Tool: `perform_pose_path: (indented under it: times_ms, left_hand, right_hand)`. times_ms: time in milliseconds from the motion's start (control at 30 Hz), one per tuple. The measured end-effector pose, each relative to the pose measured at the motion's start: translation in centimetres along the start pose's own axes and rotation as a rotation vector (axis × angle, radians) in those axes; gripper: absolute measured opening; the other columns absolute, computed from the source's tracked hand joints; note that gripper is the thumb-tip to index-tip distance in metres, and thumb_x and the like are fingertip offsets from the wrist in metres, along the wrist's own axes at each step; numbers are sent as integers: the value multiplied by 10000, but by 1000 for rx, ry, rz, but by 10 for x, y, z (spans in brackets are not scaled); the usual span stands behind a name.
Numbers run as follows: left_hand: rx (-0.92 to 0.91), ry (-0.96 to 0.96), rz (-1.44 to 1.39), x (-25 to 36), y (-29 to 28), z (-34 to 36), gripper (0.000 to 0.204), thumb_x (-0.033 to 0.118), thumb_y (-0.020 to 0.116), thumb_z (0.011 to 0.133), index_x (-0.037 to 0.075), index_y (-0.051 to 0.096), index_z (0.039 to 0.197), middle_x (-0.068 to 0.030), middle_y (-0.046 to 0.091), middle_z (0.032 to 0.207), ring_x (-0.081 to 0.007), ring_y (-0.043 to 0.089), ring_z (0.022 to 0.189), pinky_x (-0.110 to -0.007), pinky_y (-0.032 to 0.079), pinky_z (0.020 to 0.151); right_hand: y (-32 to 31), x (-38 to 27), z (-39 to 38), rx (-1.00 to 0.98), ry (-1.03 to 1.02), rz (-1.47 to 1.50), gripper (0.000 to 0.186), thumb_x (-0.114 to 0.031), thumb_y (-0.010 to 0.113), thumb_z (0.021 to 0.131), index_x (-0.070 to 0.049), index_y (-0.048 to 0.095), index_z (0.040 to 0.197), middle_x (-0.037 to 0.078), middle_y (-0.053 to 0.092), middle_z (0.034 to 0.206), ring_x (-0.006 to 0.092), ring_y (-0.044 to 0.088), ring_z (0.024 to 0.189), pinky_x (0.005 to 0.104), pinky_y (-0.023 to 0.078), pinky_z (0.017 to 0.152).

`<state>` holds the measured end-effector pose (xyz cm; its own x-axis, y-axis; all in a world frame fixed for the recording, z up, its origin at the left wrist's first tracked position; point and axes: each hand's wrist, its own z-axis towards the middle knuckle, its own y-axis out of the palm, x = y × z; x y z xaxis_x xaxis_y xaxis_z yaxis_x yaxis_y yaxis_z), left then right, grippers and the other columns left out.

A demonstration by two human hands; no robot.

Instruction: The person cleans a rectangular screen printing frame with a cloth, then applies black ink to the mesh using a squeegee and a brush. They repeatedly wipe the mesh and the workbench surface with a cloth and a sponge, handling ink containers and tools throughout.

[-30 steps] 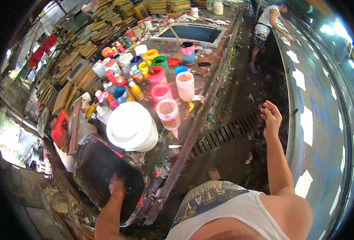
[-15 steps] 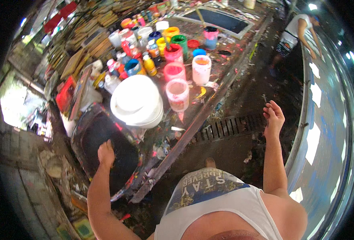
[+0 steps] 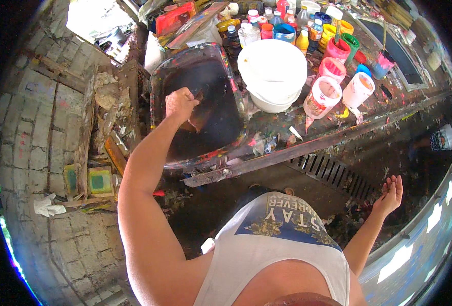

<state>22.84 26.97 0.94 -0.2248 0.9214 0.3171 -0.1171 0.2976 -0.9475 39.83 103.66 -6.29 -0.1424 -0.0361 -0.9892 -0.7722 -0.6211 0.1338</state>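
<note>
Your left hand (image 3: 181,103) is curled shut on a brown rag-like piece (image 3: 201,113), pressed into the dark paint-rimmed rectangular tub (image 3: 234,92) at the counter's (image 3: 307,145) left end. Your right hand (image 3: 392,193) hangs open and empty, well off the counter's front edge. The stack of white plastic buckets (image 3: 272,71) sits just beside the tub; the paint-stained pink-and-white tubs (image 3: 324,94) stand beyond it.
</note>
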Motion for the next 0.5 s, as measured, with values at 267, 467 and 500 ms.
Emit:
perform_pose_path:
  times_ms: [267, 467, 500]
  left_hand:
    - [-386, 301, 289, -23, 11, -46, 859, 445, 787, 1001, 187, 412, 1728, -287, 267, 1793, -553, 357, 1589, -591, 394, 1296]
    - [-535, 219, 295, -38, 41, -40, 889, 340, 779, 978, 191, 344, 1739, -308, 376, 1718, -572, 468, 1503, -612, 464, 1226]
    - [-510, 223, 288, -39, 46, -39, 896, 306, 785, 971, 186, 339, 1739, -309, 409, 1692, -569, 484, 1489, -607, 472, 1219]
  right_hand:
    - [-5, 1, -5, 14, -28, -22, 351, -34, 631, 1120, -47, 695, 1464, 96, 787, 1309, 181, 757, 1113, 310, 602, 918]
    - [-14, -4, -14, 24, -45, -42, 343, -29, 629, 1119, -39, 700, 1454, 99, 786, 1307, 177, 758, 1096, 307, 601, 904]
    - [-16, -5, -16, 27, -49, -37, 341, -28, 630, 1118, -38, 701, 1451, 101, 787, 1307, 176, 759, 1092, 306, 602, 902]
